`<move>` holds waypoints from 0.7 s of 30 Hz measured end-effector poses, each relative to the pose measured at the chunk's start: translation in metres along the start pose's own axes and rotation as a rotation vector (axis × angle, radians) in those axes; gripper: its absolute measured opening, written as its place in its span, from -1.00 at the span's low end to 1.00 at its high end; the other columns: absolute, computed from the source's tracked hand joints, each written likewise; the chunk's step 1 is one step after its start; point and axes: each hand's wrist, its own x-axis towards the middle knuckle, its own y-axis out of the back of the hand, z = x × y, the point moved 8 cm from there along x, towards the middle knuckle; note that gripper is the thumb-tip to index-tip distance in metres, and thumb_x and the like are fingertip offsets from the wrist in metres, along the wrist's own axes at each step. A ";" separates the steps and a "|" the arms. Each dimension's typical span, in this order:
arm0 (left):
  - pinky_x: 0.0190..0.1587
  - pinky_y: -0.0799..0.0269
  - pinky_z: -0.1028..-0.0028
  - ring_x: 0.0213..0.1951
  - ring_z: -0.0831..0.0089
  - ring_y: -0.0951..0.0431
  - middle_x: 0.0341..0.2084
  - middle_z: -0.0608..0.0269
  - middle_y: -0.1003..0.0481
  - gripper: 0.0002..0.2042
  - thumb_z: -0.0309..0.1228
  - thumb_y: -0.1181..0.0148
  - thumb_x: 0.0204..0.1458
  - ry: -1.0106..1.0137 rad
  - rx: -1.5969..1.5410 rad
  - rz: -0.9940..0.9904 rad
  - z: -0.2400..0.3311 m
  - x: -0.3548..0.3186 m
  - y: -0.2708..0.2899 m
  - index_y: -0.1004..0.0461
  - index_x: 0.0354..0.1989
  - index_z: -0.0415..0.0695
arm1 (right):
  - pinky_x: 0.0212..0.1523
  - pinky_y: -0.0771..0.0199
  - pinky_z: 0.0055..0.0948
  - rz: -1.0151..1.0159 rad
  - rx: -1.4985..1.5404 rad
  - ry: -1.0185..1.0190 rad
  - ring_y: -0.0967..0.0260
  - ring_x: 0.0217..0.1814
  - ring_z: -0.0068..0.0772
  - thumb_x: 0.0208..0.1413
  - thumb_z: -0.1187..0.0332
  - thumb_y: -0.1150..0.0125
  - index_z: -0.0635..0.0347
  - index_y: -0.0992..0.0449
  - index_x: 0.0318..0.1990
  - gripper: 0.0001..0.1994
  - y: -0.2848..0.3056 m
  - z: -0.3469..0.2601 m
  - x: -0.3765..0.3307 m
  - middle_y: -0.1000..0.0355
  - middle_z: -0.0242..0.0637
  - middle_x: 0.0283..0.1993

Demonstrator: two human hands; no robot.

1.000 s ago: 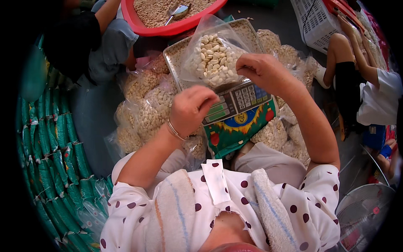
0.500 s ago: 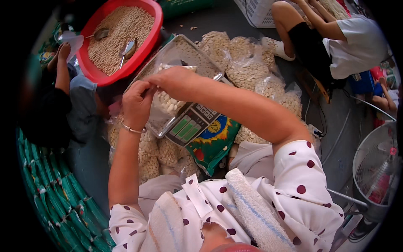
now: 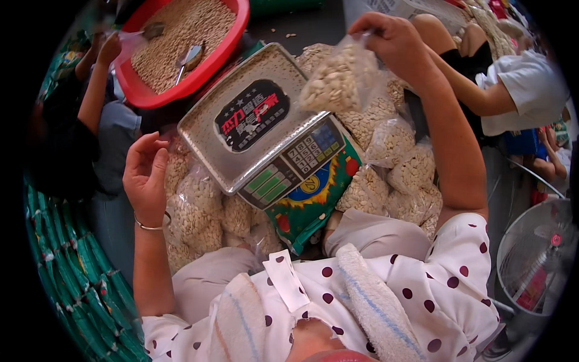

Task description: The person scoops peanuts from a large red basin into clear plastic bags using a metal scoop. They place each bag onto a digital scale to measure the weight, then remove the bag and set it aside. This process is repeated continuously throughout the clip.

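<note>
Right hand (image 3: 392,39): fingers pinched on neck of clear bag (image 3: 338,81) of pale seeds; bag hangs in air at 12 o'clock, above far right corner of scale (image 3: 253,130). Left hand (image 3: 145,175): open, palm up, fingers loosely curled, holding nothing, at 9 o'clock just beside scale's left edge. Scale pan bare, keypad toward person. Filled bags (image 3: 398,169) piled around scale, both sides. Red basin (image 3: 181,42) of seeds with scoops at 11 o'clock. Another person's hand (image 3: 108,48) at basin rim. Fan (image 3: 537,259) at 4 o'clock.
</note>
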 end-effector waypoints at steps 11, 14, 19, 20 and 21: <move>-0.16 -0.43 0.35 -0.27 0.28 -0.55 -0.39 0.17 -0.55 -0.60 -0.25 -0.25 -0.13 0.804 0.840 -0.168 -0.225 -0.141 0.165 -0.44 -0.11 -0.17 | -0.19 -0.40 -0.30 -0.341 -0.558 -0.362 -0.44 -0.18 -0.12 0.06 0.49 -0.07 0.25 -0.50 -0.17 -0.82 -0.101 0.263 -0.105 -0.48 -0.11 -0.22; -0.02 -0.39 0.33 -0.06 0.16 -0.46 -0.08 0.04 -0.41 -0.34 -0.09 -0.29 -0.19 0.816 1.027 -0.017 -0.243 -0.152 0.182 -0.27 0.11 -0.13 | -0.21 -0.40 -0.36 -0.369 -0.504 -0.311 -0.44 -0.20 -0.20 0.07 0.50 -0.06 0.26 -0.45 -0.04 -0.73 -0.115 0.275 -0.104 -0.46 -0.14 -0.13; 0.03 -0.36 0.31 0.04 0.08 -0.38 0.11 0.00 -0.24 -0.23 0.01 -0.31 -0.20 0.824 1.059 0.239 -0.263 -0.166 0.214 -0.18 0.18 -0.11 | -0.24 -0.36 -0.54 -0.172 -0.534 -0.119 -0.39 -0.24 -0.46 0.09 0.59 0.03 0.27 -0.42 0.00 -0.70 -0.085 0.160 -0.028 -0.43 -0.25 -0.12; 0.02 -0.36 0.32 0.02 0.10 -0.40 0.07 0.01 -0.29 -0.25 0.01 -0.31 -0.20 0.854 1.000 0.250 -0.271 -0.171 0.220 -0.22 0.15 -0.12 | -0.25 -0.35 -0.58 -0.084 -0.464 -0.063 -0.38 -0.25 -0.51 0.09 0.61 0.05 0.27 -0.42 0.00 -0.69 -0.088 0.106 -0.011 -0.43 -0.27 -0.12; 0.00 -0.37 0.33 0.00 0.11 -0.42 0.03 0.03 -0.34 -0.28 0.01 -0.31 -0.20 0.878 0.937 0.256 -0.280 -0.176 0.223 -0.27 0.12 -0.14 | -0.25 -0.34 -0.62 -0.032 -0.364 -0.009 -0.36 -0.25 -0.56 0.09 0.63 0.07 0.27 -0.42 0.00 -0.69 -0.099 0.050 0.001 -0.42 -0.30 -0.13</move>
